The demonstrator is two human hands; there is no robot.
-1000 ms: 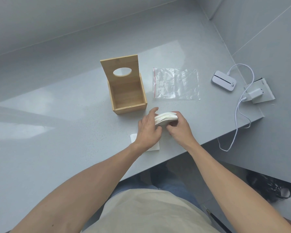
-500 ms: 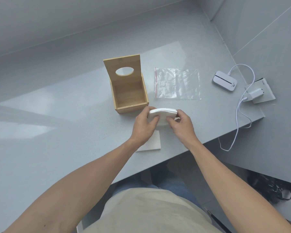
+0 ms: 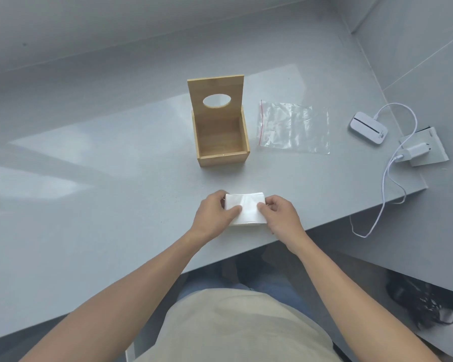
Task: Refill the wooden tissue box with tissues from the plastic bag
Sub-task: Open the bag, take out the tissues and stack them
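Note:
The wooden tissue box (image 3: 221, 154) stands open on the grey table (image 3: 94, 184), its lid with an oval hole tipped up at the back; its inside looks bare. To its right lies the flat clear plastic bag (image 3: 294, 128) with a red zip strip. Near the table's front edge a white stack of tissues (image 3: 246, 208) rests flat. My left hand (image 3: 213, 212) grips its left side and my right hand (image 3: 280, 218) grips its right side, thumbs pressing on top.
A white power bank (image 3: 368, 128) sits at the right, cabled to a white charger (image 3: 415, 151) on a wall socket plate. The cable (image 3: 385, 189) loops over the table's right front edge. A dark bag (image 3: 426, 307) lies on the floor below.
The stack was held up on edge in both hands; now it lies flat near the front edge, on the spot where a single white sheet lay. The camera view has shifted.

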